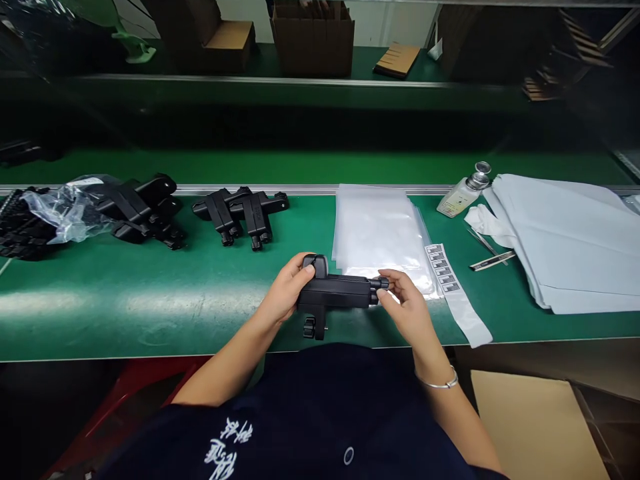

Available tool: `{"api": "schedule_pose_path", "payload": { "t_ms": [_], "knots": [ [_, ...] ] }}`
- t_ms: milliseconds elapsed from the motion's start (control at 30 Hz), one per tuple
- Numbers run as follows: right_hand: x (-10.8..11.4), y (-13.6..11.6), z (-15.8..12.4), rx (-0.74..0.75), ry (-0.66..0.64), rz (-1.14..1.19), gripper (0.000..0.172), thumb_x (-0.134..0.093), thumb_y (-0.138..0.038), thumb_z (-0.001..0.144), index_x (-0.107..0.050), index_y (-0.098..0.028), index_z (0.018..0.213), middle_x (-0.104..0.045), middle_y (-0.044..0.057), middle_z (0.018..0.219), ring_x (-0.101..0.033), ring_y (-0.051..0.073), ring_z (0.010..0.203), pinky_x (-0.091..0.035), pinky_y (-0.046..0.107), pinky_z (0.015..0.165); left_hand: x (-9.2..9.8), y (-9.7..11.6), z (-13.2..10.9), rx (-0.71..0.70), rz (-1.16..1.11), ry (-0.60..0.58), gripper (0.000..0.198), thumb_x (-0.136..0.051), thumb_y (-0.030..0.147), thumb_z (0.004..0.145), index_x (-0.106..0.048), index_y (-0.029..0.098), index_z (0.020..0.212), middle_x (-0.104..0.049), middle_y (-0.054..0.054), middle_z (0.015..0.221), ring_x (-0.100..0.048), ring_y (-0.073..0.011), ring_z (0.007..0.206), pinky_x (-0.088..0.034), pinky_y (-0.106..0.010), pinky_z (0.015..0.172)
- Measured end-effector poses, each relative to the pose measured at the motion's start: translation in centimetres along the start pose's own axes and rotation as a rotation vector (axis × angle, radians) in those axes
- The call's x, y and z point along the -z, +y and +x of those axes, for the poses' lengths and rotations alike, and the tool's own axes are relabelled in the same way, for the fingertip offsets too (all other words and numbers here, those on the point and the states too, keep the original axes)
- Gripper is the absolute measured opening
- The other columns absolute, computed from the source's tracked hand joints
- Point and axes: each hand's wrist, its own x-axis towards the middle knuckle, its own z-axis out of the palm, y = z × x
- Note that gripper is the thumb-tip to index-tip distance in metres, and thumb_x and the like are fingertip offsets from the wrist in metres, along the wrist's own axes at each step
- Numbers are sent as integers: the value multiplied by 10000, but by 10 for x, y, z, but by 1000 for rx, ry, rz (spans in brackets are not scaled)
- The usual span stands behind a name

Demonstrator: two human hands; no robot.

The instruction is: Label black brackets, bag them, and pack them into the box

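Both hands raised before the torso, left hand curled closed, right hand fingertips pinching

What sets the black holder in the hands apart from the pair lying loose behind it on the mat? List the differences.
1. The held holder is gripped by the left hand and the right hand; the loose pair lies untouched on the green mat.
2. The held holder is single; the loose pair lies side by side.
3. The held holder is at the near edge; the loose pair is farther back, to the left.
Both are black plastic and look alike in shape.
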Motion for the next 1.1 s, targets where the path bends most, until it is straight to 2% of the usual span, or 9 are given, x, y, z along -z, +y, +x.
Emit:
{"api": "schedule_pose_path", "payload": {
  "t_ms": [100, 200, 400, 700, 800, 900, 1000, 1100],
  "knots": [
    [4, -10, 1, -47, -44, -167, 284, -602, -320, 842, -644, -231, 1109, -653, 47, 957, -628, 208, 856, -471, 276, 590, 5, -2, -2, -119, 91, -25, 498, -772, 582, 708, -664, 195, 1001, -645, -22, 908, -586, -156, 775, -481, -245, 669],
    [4, -19, 1, -42, -48, -259, 245, -584, -307, 828, -654, -225, 1048, -662, 53, 982, -625, 204, 827, -438, 261, 538, 9, -2, -5, -210, 177, -73, 496, -738, 587, 748, -652, 201, 1048, -643, -37, 947, -594, -173, 811, -484, -267, 704],
    [4, -29, -2, 8, -63, -342, 245, -547, -297, 833, -652, -211, 1037, -689, 56, 982, -604, 173, 700, -455, 269, 530, 13, 2, -11, -343, 253, -128, 493, -715, 586, 773, -635, 201, 1071, -656, -60, 962, -625, -199, 833, -509, -295, 714],
    [7, -39, -10, 84, -52, -375, 210, -558, -263, 837, -654, -214, 1017, -695, 28, 943, -499, 105, 514, -449, 265, 517, 17, 6, -18, -475, 307, -134, 517, -720, 606, 755, -654, 202, 1072, -680, -61, 938, -641, -204, 794, -510, -299, 673],
    [5, -39, -11, 96, -24, -338, 186, -572, -248, 833, -658, -215, 994, -694, 31, 933, -538, 120, 555, -435, 250, 484, 18, 6, -18, -491, 317, -127, 516, -713, 610, 758, -661, 201, 1069, -682, -64, 930, -639, -208, 784, -510, -303, 666],
    [5, -36, -12, 117, 5, -220, 206, -600, -277, 857, -646, -223, 1050, -703, 52, 961, -651, 186, 761, -453, 238, 490, 20, 4, -16, -496, 273, -103, 537, -708, 626, 754, -671, 202, 1081, -677, -69, 956, -638, -214, 819, -514, -309, 700],
    [7, -32, -15, 183, -2, -88, 295, -630, -362, 900, -620, -240, 1168, -708, 56, 979, -677, 222, 917, -516, 261, 593, 23, -2, -15, -487, 176, -59, 592, -705, 663, 733, -672, 200, 1101, -667, -74, 976, -633, -213, 828, -513, -312, 714],
    [8, -32, -20, 293, 34, -73, 231, -611, -391, 947, -651, -269, 1140, -693, 26, 928, -671, 193, 856, -546, 296, 720, 26, -6, -15, -505, 103, -67, 631, -739, 662, 696, -659, 210, 1130, -665, -74, 973, -645, -222, 827, -524, -325, 711]
  ]
}}
